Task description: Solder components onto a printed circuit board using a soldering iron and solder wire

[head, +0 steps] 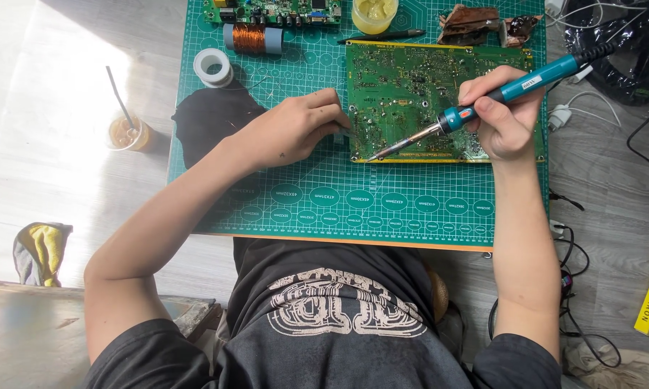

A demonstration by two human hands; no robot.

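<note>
Soldering iron with a teal handle sits in the right hand, its fingers curled tight around the grip, pen-style, with the metal tip slanting down and to the left from them to the near left corner of a large green circuit board. That board lies flat under the right hand, and its left edge is just beside the fingertips of the left hand. The left hand's fingers are bent and bunched together, resting at the board's left edge; whether they pinch anything there cannot be told. Both hands work over a green cutting mat, which has bare gridded surface nearer the body than the fingers. Left of the left hand lies a dark cloth. Beyond the fingers sit a white roll of tape, a spool of copper wire, a smaller circuit board, a black pen and a yellow tub. The iron's black cord runs off to the far right.
</note>
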